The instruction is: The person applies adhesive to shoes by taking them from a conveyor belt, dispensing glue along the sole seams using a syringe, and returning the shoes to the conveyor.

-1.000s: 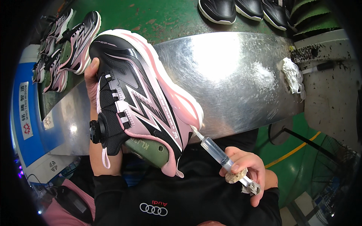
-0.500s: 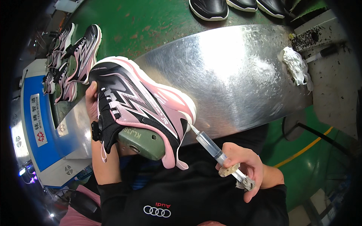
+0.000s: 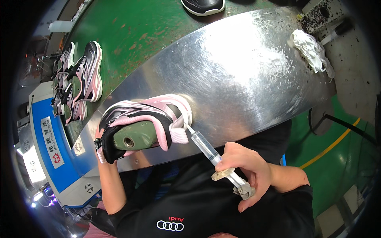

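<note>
Right fingers (image 3: 230,160) gripping syringe (image 3: 204,146), forearm (image 3: 289,177) angled inward, left fingers (image 3: 99,130) (mostly hidden) apparently gripping sneaker (image 3: 160,135)

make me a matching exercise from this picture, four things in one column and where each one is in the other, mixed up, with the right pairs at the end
1. syringe
2. green shoe last
3. crumpled white cloth
4. black shoe

A. inside the pink-and-black shoe
B. at the picture's top edge
C. in the right hand
D. by the right end of the metal sheet

Pairs: 1-C, 2-A, 3-D, 4-B
</note>
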Tool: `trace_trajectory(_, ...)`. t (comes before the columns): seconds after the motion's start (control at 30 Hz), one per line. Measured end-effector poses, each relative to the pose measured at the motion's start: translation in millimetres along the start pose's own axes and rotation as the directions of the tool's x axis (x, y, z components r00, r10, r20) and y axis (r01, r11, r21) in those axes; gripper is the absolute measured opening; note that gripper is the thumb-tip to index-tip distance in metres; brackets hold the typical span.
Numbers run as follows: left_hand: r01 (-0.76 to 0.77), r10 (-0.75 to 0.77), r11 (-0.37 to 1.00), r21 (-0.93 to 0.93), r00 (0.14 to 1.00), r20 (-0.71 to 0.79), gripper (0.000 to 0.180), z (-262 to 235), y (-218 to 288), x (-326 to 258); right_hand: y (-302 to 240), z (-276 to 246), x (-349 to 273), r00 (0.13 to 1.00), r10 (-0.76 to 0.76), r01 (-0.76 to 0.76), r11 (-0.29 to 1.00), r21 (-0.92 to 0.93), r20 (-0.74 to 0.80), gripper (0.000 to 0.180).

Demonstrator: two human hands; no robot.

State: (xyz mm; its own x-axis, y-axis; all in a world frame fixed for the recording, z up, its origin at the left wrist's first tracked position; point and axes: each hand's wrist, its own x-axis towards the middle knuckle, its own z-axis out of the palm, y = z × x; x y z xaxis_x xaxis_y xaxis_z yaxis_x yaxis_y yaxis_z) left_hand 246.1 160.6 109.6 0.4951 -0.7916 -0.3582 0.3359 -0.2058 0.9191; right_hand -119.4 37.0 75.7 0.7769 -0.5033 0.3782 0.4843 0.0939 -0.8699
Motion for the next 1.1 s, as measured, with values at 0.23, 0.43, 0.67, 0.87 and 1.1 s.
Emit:
trace_trajectory(0.23, 0.078, -0.086, 0.983, -0.169, 0.995, -0.042, 0.041, -37, -12, -52, -1, 8, 5, 1.000, 0.014, -0.014, 0.999, -0.049, 0.011, 0.079)
trace_trajectory(0.43, 0.138, -0.146, 0.978, -0.157, 0.988, -0.043, 0.050, -34, -27, -96, -4, 15, 6, 1.000, 0.029, -0.029, 0.996, -0.082, 0.006, 0.078)
trace_trajectory(0.67, 0.259, -0.222, 0.921, -0.292, 0.963, 0.154, 0.061, -1, -46, -130, -14, 23, 6, 0.998, 0.062, -0.061, 0.991, -0.118, 0.011, 0.078)
trace_trajectory(0.87, 0.369, -0.291, 0.852, -0.371, 0.924, 0.249, 0.082, 40, -51, -137, -25, 33, 9, 0.996, 0.089, -0.088, 0.989, -0.119, 0.007, 0.081)
trace_trajectory(1.1, 0.445, -0.277, 0.747, -0.495, 0.884, 0.377, 0.090, 66, -65, -138, -51, 35, 14, 0.975, 0.211, -0.203, 0.974, -0.102, 0.073, 0.080)
